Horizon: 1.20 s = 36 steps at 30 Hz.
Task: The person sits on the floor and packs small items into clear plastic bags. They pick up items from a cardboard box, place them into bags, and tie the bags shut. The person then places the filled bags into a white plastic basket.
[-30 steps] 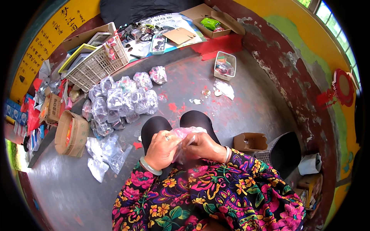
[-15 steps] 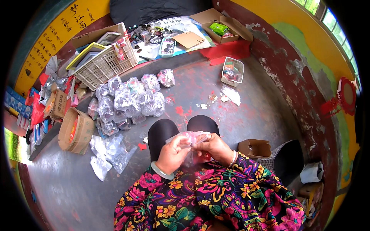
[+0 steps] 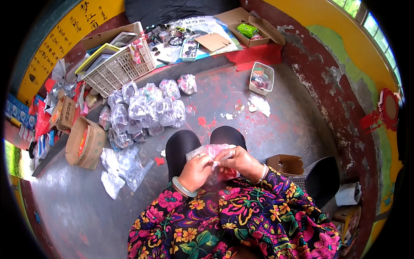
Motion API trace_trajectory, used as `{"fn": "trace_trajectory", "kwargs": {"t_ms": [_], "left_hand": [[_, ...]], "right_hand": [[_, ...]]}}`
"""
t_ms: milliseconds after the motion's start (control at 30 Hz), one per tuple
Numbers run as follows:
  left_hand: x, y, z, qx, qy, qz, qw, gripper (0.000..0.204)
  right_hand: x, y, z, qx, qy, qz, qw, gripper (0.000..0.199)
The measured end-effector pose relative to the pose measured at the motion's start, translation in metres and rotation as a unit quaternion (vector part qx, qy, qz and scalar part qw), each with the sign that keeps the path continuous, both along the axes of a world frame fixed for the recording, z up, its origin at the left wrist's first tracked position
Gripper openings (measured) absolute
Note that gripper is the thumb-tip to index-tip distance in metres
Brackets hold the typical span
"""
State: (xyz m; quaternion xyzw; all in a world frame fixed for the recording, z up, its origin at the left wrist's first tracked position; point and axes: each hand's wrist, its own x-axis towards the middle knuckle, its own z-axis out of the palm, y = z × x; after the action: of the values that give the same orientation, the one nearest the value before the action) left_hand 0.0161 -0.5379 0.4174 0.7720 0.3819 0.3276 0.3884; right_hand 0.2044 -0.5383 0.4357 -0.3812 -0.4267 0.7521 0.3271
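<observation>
A clear plastic bag point(image 3: 210, 149) with something pink and red in it is held above my lap, between my knees. My left hand point(image 3: 194, 172), a pale bangle at its wrist, pinches the bag's gathered plastic from the left. From the right, my right hand point(image 3: 239, 163) grips the same plastic, fingertips nearly touching those of the left. Part of the bag's red contents shows below the fingers. What exactly is inside cannot be made out.
Several filled clear bags point(image 3: 146, 110) are piled on the floor ahead to the left. Beside them stand an open cardboard box point(image 3: 95, 149) and loose plastic bags point(image 3: 129, 168). A small basket point(image 3: 261, 90) sits ahead right; a larger crate point(image 3: 116, 77) leans on the ledge. An open carton point(image 3: 284, 164) lies right.
The left fingers have curled in closer to the right ones, tightening on the plastic. The upper part of the bag now spreads out above both hands.
</observation>
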Motion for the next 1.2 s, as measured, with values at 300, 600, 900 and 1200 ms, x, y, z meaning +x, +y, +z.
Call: {"fn": "trace_trajectory", "kwargs": {"t_ms": [300, 600, 900, 1200], "left_hand": [[0.001, 0.003, -0.005, -0.092, -0.059, 0.004, 0.994, 0.004], [0.002, 0.001, -0.003, -0.052, -0.026, 0.037, 0.998, 0.003], [0.002, 0.003, 0.007, 0.001, -0.007, 0.004, 1.000, 0.009], [-0.004, 0.011, 0.007, -0.166, -0.101, -0.027, 0.981, 0.016]], "right_hand": [[0.004, 0.011, -0.007, 0.088, -0.054, 0.089, 0.991, 0.008], [-0.019, 0.003, 0.003, 0.360, -0.324, -0.049, 0.874, 0.011], [-0.021, -0.003, 0.000, 0.545, -0.403, -0.051, 0.733, 0.014], [-0.016, -0.004, -0.019, 0.651, -0.345, -0.077, 0.672, 0.012]]}}
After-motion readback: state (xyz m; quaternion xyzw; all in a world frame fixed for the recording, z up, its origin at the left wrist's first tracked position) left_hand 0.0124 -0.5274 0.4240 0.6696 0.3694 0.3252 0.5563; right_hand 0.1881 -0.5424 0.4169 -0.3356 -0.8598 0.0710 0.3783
